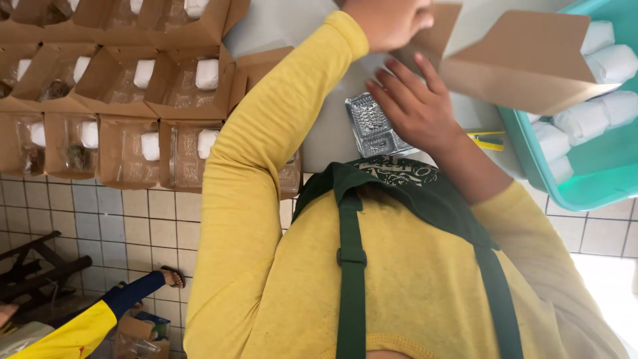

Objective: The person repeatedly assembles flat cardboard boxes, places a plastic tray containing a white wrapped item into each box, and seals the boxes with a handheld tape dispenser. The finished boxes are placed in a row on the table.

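Nearest the camera is the person's own chest in a yellow long-sleeved top under a green apron [425,193], with both sleeves stretched out toward the desk [325,136].

Just beyond the apron's edge, the right hand [415,106] lies fingers spread and open, palm down, its fingertips touching a clear plastic tray [373,126] with a ribbed, embossed base. The tray sits on the pale desk right in front of the person. It looks thin and light, likely springy and a little slippery, and would crumple if squeezed; a pinch at its stiffer rim seems the safest place to hold it.

A little farther, the left hand [392,23] is curled shut on the flap of an open brown cardboard box [525,60], which tilts over the desk. The card looks light and stiff but creases easily, so the folded edges should bear a grip best.

To the right, touching the box, a teal plastic tub [591,179] holds white wrapped bundles [598,113]. A yellow-handled tool [488,139] lies between hand and tub.

Farther left, rows of open cardboard boxes [133,86] with clear liners and white packets cover the surface. Below them is tiled floor, where another person's foot in a sandal [171,276] shows.
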